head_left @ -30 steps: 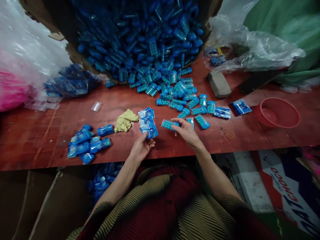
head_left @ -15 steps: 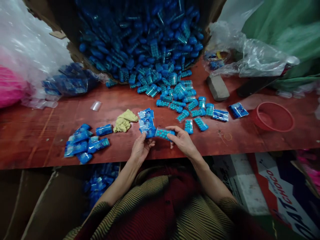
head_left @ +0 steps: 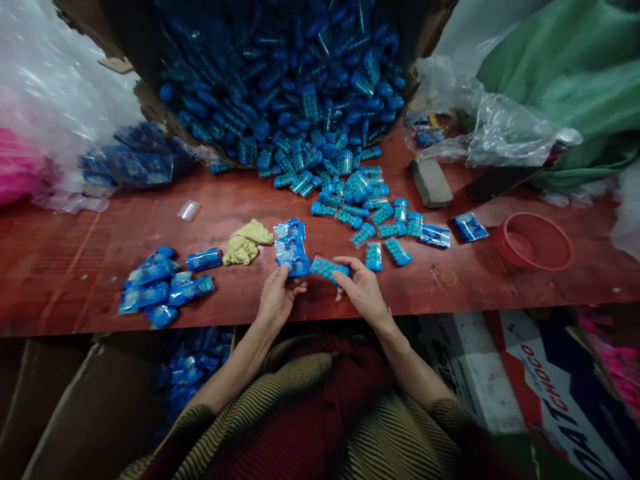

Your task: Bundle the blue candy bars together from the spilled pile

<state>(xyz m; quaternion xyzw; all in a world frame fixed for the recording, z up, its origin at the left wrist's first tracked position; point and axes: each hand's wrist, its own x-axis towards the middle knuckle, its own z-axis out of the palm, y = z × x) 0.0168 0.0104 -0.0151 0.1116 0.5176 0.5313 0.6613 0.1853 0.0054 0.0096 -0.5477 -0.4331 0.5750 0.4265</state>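
Note:
My left hand (head_left: 279, 297) is closed, thumb and fingers pinching a blue printed wrapper (head_left: 299, 269). In my right hand (head_left: 364, 291), a small clear pack of turquoise balls (head_left: 325, 268) is gripped between thumb and fingers. The pack's left end meets or almost meets the wrapper's right edge; whether it goes inside I cannot tell. Flat blue wrappers (head_left: 290, 248) lie just beyond my left hand. Loose ball packs (head_left: 373, 256) are scattered past my right hand. Several packs in blue wrappers (head_left: 150, 287) form a pile on the left.
A large torn carton (head_left: 145, 100) spills ball packs onto the red table (head_left: 240, 200). A yellow-green cloth (head_left: 249, 241) lies left of the wrappers. To the right are a grey block (head_left: 431, 181), a dark cylindrical tool (head_left: 505, 180) and a red basket (head_left: 536, 263).
The view has shifted slightly. Both hands keep their grips, and the ball pack has tilted a little, its right end lower, beside the wrapper.

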